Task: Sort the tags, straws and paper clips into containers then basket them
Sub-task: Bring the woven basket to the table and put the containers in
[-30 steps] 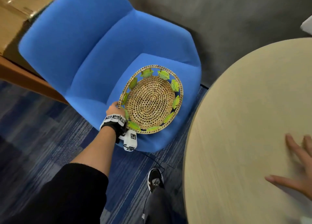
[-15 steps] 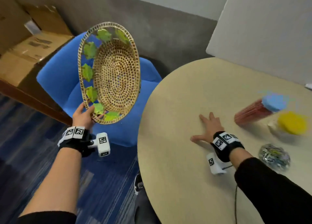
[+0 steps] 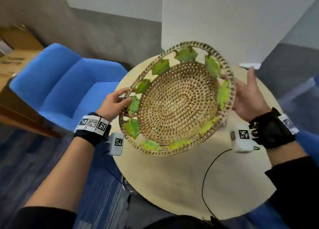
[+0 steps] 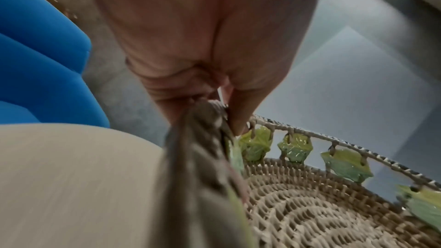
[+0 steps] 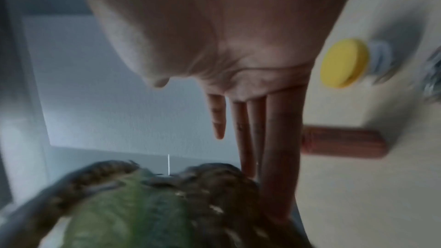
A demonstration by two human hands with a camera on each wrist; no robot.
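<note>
An empty woven basket [image 3: 177, 106] with green leaf trim hangs tilted above the round beige table [image 3: 172, 177]. My left hand [image 3: 124, 101] grips its left rim, thumb inside by a leaf; the left wrist view shows the fingers pinching that rim [image 4: 210, 112]. My right hand [image 3: 248, 90] lies flat against the right rim, fingers straight. In the right wrist view, beyond the fingers [image 5: 281, 139], a yellow-lidded jar [image 5: 343, 62] and a container of red straws [image 5: 343, 142] lie on the table, with a blurred jar of paper clips [image 5: 432, 74] at the edge. The basket hides them in the head view.
A blue armchair [image 3: 65, 90] stands left of the table, with cardboard boxes [image 3: 15, 52] behind it. A white partition panel [image 3: 224, 21] rises behind the table. A black cable [image 3: 207, 173] loops over the table's near part.
My left hand has carried the basket from beside the chair to above the table. My right hand has left the tabletop and now touches the basket's right rim.
</note>
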